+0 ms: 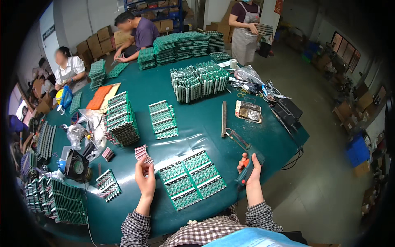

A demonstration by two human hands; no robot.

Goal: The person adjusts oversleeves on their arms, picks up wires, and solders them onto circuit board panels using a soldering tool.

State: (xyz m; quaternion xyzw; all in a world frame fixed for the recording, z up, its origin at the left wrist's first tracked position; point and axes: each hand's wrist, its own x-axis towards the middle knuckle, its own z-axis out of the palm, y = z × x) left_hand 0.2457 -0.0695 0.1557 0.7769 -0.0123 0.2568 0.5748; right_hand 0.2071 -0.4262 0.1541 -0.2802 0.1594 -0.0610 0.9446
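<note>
In the head view, I see the left hand [146, 178] pinching a small red-and-white bundle [142, 154] and the right hand [253, 166] wrapped around a green handheld tool [242, 176]. Between them, a green circuit-board panel [192, 180] lies flat on the counter [142, 80].

On table [279, 152], circuit-board panel [181, 185] lies between left hand [145, 180] and right hand [252, 168]; loose boards [163, 120] behind it, board stack [121, 119] left of those, upright board rows [199, 82] farther back, fan [77, 166] left of the left hand, bar [224, 119] and tray [248, 111] right of loose boards.
</note>
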